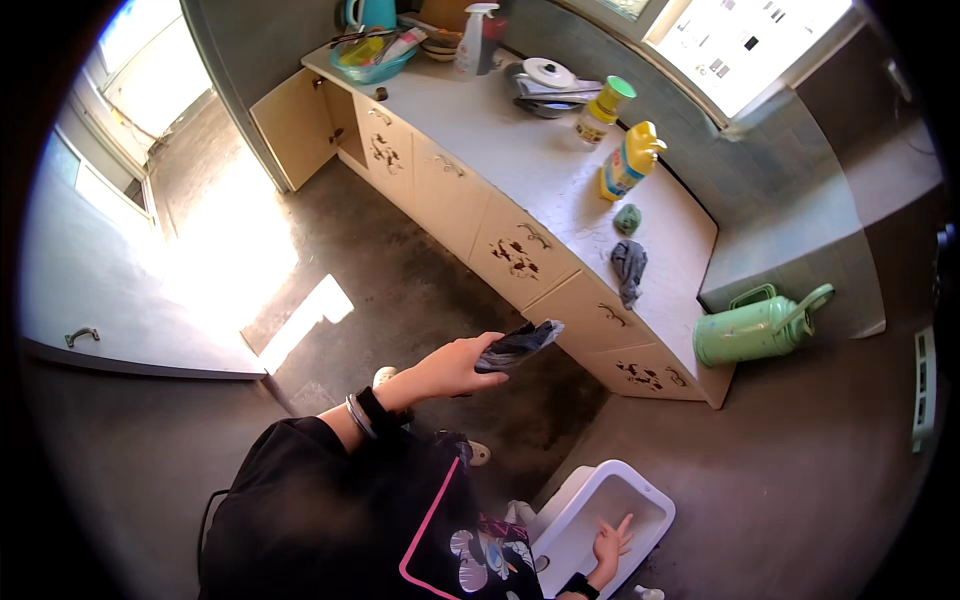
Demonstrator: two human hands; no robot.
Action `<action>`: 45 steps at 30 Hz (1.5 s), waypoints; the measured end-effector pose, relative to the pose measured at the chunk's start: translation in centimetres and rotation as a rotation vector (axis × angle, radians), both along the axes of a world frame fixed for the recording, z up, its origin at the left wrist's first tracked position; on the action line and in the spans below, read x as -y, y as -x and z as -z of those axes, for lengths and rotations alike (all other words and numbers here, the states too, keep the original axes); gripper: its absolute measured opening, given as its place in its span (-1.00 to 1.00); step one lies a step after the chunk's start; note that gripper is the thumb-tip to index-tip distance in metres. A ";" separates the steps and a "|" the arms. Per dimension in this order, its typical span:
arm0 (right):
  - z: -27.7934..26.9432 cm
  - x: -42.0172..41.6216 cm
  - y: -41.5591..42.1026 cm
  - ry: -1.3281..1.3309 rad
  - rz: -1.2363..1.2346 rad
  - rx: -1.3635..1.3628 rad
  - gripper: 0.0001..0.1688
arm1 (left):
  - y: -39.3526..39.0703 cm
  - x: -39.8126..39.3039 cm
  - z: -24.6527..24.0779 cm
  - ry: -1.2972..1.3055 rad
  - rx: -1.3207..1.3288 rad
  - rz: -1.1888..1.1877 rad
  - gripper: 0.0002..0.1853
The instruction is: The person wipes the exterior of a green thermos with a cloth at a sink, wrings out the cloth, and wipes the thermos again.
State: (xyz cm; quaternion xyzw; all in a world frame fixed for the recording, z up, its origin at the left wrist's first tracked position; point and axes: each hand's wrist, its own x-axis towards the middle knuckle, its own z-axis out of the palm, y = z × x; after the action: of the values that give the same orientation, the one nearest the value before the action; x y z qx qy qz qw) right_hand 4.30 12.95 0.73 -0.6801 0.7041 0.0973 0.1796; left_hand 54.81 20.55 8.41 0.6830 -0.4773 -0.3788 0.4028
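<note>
My left hand reaches out from the left, with a hair tie and a silver bangle at the wrist. Its fingers and thumb pinch a crumpled black bundle, perhaps a plastic bag, above the floor beside the counter. Over the white sink at the lower right is my right hand, fingers spread and holding nothing. Near the counter's close end lie a crumpled dark grey bag or cloth and a small green lump. A yellow bottle with a label stands just beyond them.
The pale counter runs diagonally, with a green thermos at its near end. Farther along are a jar, a white-lidded pan, a spray bottle and a turquoise basket. One cabinet door juts out. A door panel is left.
</note>
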 end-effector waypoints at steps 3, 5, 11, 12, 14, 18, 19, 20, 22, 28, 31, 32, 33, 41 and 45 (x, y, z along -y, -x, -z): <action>-1.1 -0.1 -6.9 0.144 -0.149 0.070 -0.49 | -5.1 -3.2 -1.9 -0.132 -0.070 -0.016 -0.42; -2.7 0.9 -15.5 0.270 -0.330 0.244 -0.63 | -7.9 -4.9 -0.4 -0.066 -0.033 -0.031 -0.42; -7.5 -1.0 -42.3 0.150 -0.752 0.933 -0.78 | -12.3 -7.8 -1.6 0.094 0.046 -0.106 -0.33; -8.2 -2.1 -45.5 0.038 -0.730 1.007 -0.75 | -12.8 -8.0 -1.3 0.155 0.069 -0.120 -0.32; -7.1 -2.7 -49.5 -0.242 -0.658 1.199 -0.72 | -13.9 -8.3 -1.5 0.197 0.070 -0.119 -0.28; -8.4 -5.0 -53.8 -0.373 -0.515 1.404 -0.71 | -15.1 -9.2 -1.6 0.305 0.076 -0.256 -0.26; -8.1 -5.2 -54.0 -0.378 -0.488 1.424 -0.71 | -15.2 -9.3 -1.4 0.329 0.112 -0.276 -0.26; -7.9 -5.5 -54.3 -0.383 -0.459 1.444 -0.72 | -15.4 -9.4 -1.3 0.352 0.149 -0.295 -0.25; -7.8 -5.5 -54.5 -0.360 -0.449 1.476 -0.72 | -15.2 -9.5 -1.6 0.288 0.117 -0.282 -0.25; -8.6 -4.4 -54.8 -0.345 -0.523 1.537 -0.78 | -14.5 -8.8 -1.5 0.390 0.117 -0.273 -0.23; -9.6 -2.8 -54.7 -0.246 -0.647 1.482 -0.87 | -14.7 -8.1 -2.8 0.362 0.131 -0.207 -0.20; -9.8 -2.1 -54.7 -0.212 -0.686 1.452 -0.87 | -14.8 -7.7 -3.3 0.356 0.119 -0.189 -0.20; -9.7 -1.6 -54.8 -0.189 -0.721 1.426 -0.86 | -14.8 -7.5 -3.5 0.348 0.099 -0.185 -0.20; -11.9 1.2 -55.7 -0.153 -0.797 1.292 -0.81 | -15.3 -4.3 -4.9 0.246 -0.001 -0.416 -0.67; -9.2 2.6 -57.0 -0.339 -0.729 1.447 -0.82 | -16.5 -4.3 -4.7 0.256 0.091 -0.475 -0.65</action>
State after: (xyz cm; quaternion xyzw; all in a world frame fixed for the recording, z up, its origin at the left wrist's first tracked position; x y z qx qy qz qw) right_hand 61.30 10.40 9.95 -0.7242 0.1255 -0.2075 0.6455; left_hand 71.28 24.88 13.14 0.7356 -0.3653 -0.1792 0.5416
